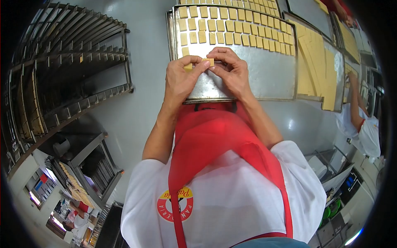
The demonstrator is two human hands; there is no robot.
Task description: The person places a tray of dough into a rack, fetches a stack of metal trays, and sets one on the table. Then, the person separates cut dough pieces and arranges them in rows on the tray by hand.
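Note:
My left hand [180,79] and my right hand [232,72] meet over the near left part of a metal baking tray [264,76]. Thumbs and fingers of both pinch a small pale-yellow dough rectangle [211,62]. A second dough piece [188,67] shows under my left fingers; whether it is held or lies on the tray I cannot tell. Beyond my hands, rows of similar dough rectangles [229,38] cover the far half of the tray. A single piece [185,51] starts another row at the left, just past my left fingers.
To the right, sheets and strips of yellow dough [310,62] lie on another tray. A co-worker's arm [355,99] reaches in at the far right. Metal tray racks [128,58] stand at the left. Another tray of cut pieces [258,5] sits at the back.

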